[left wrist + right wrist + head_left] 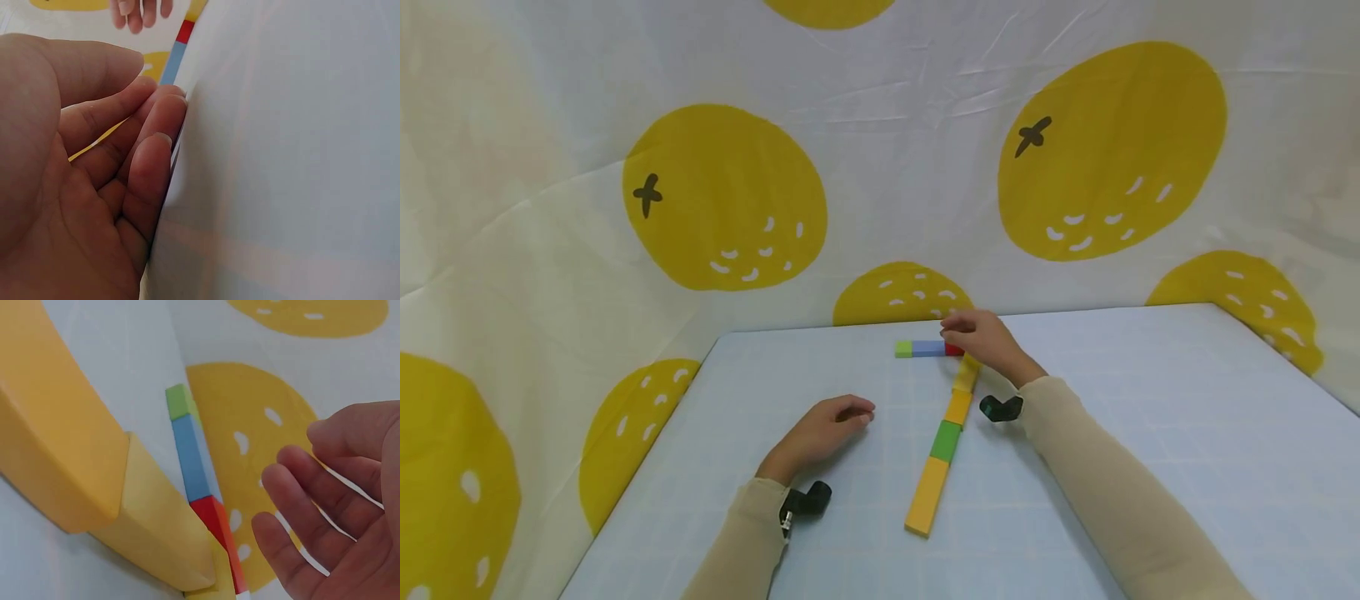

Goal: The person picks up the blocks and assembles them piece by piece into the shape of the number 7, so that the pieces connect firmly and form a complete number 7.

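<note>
My right hand (983, 337) hovers over the far end of a row of blocks, its fingers loosely bent with nothing between them in the right wrist view. Under and beside it are a red block (210, 515), a blue block (928, 348) and a light green block (903, 349), lined up sideways. From that corner a slanted line runs toward me: yellow blocks (966, 373), an orange-yellow block (958, 407), a green block (946, 442) and a long orange-yellow block (927, 497). To the left of this line, my left hand (820, 433) rests on the table, fingers relaxed and holding nothing.
The blocks lie on a table (1150, 433) with a pale checked cover. Behind it and to the left hangs a white curtain (910, 167) printed with large yellow fruit. Each wrist carries a dark strapped camera (1002, 408).
</note>
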Available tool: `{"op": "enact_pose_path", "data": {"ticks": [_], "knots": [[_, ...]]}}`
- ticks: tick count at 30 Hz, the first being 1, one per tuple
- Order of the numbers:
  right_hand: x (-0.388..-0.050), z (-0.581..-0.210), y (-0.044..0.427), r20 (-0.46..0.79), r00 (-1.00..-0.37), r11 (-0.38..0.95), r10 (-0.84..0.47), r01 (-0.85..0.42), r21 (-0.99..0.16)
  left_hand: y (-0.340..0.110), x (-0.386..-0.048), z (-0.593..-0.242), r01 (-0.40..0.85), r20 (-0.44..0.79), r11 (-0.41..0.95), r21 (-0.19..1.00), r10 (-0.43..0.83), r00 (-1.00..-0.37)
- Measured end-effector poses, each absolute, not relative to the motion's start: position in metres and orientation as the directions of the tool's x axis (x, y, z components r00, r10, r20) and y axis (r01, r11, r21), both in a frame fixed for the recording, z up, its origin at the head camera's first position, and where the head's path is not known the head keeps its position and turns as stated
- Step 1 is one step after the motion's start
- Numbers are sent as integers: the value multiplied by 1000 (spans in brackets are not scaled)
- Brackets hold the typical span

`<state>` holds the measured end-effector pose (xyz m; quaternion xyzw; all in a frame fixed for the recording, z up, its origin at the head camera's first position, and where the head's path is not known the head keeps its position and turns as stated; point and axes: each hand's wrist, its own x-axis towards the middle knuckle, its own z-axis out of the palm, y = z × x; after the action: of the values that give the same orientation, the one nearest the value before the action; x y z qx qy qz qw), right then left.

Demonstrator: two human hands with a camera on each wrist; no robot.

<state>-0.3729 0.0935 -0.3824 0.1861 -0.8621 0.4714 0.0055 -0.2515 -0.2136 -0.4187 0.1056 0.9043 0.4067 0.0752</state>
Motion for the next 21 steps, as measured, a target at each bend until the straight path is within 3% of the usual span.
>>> {"op": "enact_pose_path", "data": {"ticks": [8, 21], "knots": [[-360, -385, 104, 145, -951, 417, -271, -252, -873, -218, -248, -417, 145, -38, 646, 750, 260, -965], [-348, -393, 136, 114, -964, 499, -242, -224, -837, -216, -248, -419, 136, -47, 637, 759, 263, -964]]}}
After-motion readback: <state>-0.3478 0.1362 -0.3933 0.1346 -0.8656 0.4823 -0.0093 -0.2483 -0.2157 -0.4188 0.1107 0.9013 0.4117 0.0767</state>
